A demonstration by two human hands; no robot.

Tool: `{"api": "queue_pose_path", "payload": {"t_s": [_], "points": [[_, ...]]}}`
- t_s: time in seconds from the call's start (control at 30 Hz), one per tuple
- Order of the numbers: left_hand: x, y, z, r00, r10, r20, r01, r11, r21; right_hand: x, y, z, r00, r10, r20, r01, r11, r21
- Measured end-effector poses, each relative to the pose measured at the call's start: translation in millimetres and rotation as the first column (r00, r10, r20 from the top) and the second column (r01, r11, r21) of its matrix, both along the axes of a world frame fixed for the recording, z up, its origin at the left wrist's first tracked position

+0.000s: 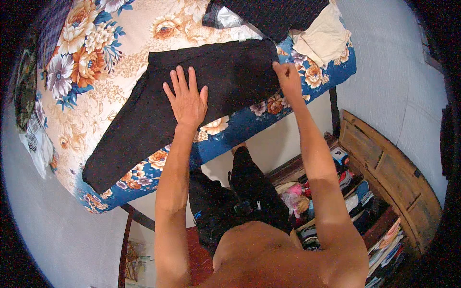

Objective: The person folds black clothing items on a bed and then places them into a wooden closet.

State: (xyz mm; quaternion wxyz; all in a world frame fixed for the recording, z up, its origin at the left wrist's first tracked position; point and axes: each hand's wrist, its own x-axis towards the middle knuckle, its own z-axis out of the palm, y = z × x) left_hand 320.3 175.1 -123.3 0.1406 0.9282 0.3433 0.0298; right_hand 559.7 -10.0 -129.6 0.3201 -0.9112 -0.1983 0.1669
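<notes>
A pair of black trousers (223, 75), folded lengthwise, lies across the floral bedspread (108, 104) before me. The narrower leg end reaches down to the lower left, near the bed's edge. My left hand (189, 104) rests palm down on the fabric, fingers spread, a little left of the middle. At the garment's right end, my right hand (289, 81) has its thumb and forefinger closed at the edge of the cloth. Its other fingers are curled in.
Beyond the trousers lie another dark garment (284, 16) and a beige cloth (320, 37). A white printed bag (36, 144) and a camouflage cloth (26, 90) are at the far left. A wooden cabinet (381, 162) holding folded clothes stands low on my right.
</notes>
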Motion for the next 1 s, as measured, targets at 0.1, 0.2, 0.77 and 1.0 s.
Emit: {"api": "queue_pose_path", "payload": {"t_s": [0.1, 0.2, 0.77, 1.0], "points": [[22, -20, 10, 0.989, 0.049, 0.139, -0.037, 0.996, -0.085, 28, 1, 8, 0.979, 0.107, -0.172, -0.139, 0.973, -0.182], [53, -54, 20, 0.805, 0.186, 0.564, 0.24, 0.767, -0.595, 27, 7, 18, 0.859, 0.062, -0.508, -0.129, 0.987, -0.099], [2, 15, 1, 0.5, 0.852, -0.154, 0.675, -0.495, -0.547, -143, 90, 72, 0.838, 0.545, 0.026, -0.543, 0.828, 0.142], [5, 7, -7, 0.547, 0.836, -0.054, 0.376, -0.302, -0.876, -125, 114, 13, 0.719, 0.566, 0.404, -0.585, 0.806, -0.087]]}}
